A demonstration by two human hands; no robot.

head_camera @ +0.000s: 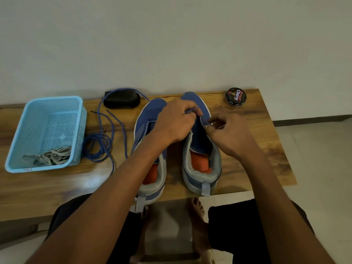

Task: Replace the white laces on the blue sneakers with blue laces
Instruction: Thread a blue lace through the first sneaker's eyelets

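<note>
At the centre of the frame, two blue sneakers (150, 149) stand side by side on the table (257, 149) — the left hand (174, 123) pinches a blue lace (191, 111) over the right-hand shoe, the right hand (228, 133) pinching its eyelet edge. More blue lace (101, 141) lies coiled to the left, beside a light-blue basket (15, 149) holding the white laces (51, 156).

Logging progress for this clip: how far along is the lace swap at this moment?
Done: the white laces lie in the blue basket, and neither sneaker shows any. In hand: the left hand pinches a blue lace over the right sneaker while the right hand pinches near its eyelets. Left: threading that sneaker; the left sneaker looks unlaced, and more blue lace lies on the table.
</note>
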